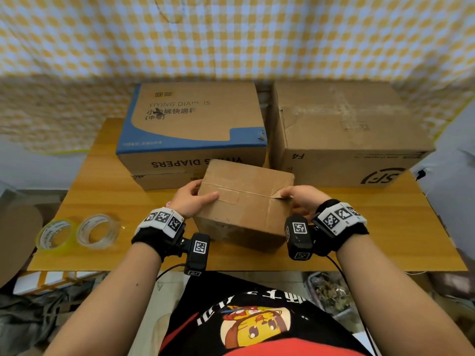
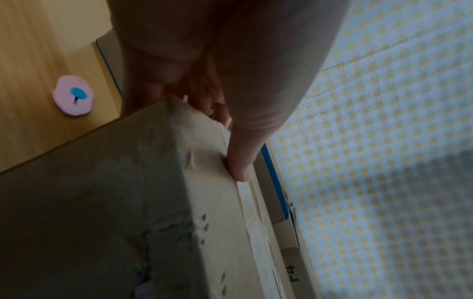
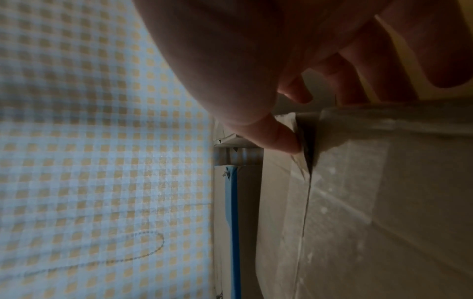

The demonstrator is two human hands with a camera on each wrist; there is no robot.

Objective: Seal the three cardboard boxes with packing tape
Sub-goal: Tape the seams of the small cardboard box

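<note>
A small brown cardboard box [image 1: 244, 201] stands in the middle of the wooden table [image 1: 102, 255], its top flaps closed along a seam. My left hand [image 1: 191, 199] grips its left top edge, thumb [image 2: 240, 161] on the top and fingers down the side. My right hand [image 1: 300, 196] grips the right top edge, thumb [image 3: 276, 137] at the torn seam end. Behind stand a blue-and-brown diaper box [image 1: 192, 124] and a large plain box [image 1: 347, 129]. Two tape rolls, one yellowish [image 1: 55, 236] and one clear [image 1: 99, 231], lie at the left front.
A pink flower-shaped object [image 2: 74, 95] lies on the table left of the small box. A yellow-and-white checked cloth [image 1: 231, 34] hangs behind the boxes. Bare tabletop shows at the right front [image 1: 398, 240]. Clutter sits on the floor below the table's front edge.
</note>
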